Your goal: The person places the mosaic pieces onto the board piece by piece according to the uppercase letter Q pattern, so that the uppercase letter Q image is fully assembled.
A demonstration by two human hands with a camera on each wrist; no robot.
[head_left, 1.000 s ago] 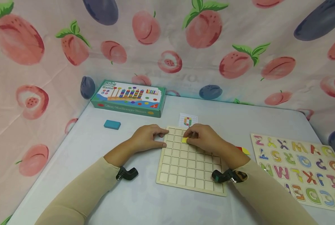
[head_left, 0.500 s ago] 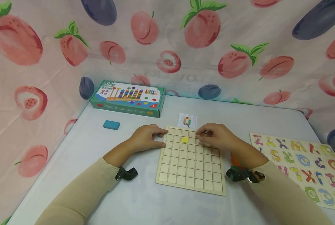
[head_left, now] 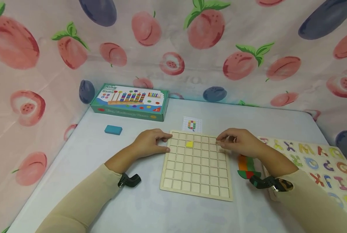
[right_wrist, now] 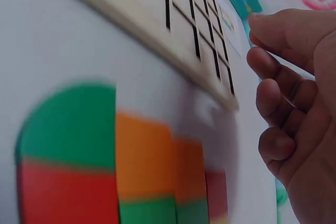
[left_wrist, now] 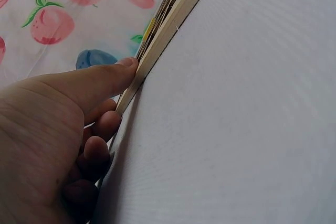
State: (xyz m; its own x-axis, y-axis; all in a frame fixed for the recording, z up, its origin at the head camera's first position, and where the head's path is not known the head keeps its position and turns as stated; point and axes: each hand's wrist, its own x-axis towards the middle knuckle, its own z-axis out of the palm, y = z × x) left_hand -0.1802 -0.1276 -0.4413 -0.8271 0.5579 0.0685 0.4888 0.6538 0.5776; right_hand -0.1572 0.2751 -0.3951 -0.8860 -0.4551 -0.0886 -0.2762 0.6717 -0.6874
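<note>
A pale wooden grid board (head_left: 188,169) lies on the white table. One yellow tile (head_left: 189,144) with a rounded corner sits in a cell of its second row. At the board's upper left edge rests my left hand (head_left: 146,142), thumb and index finger touching the side; the left wrist view shows the thumb (left_wrist: 113,80) against the rim. My right hand (head_left: 243,141) hovers by the board's upper right edge, fingers loosely bent and holding nothing, as the right wrist view also shows. Below it lie green, orange and red tiles (head_left: 244,165), partly hidden by the right wrist's camera.
A small pattern card (head_left: 192,124) lies just behind the board. A green ring game box (head_left: 129,103) stands at the back left, with a blue block (head_left: 113,129) in front of it. On the right is a wooden alphabet board (head_left: 330,155), partly covered by the right arm.
My right hand has let go of the yellow tile, leaving it in the grid, and moved right to the board's far side. The left hand stays at the left edge.
</note>
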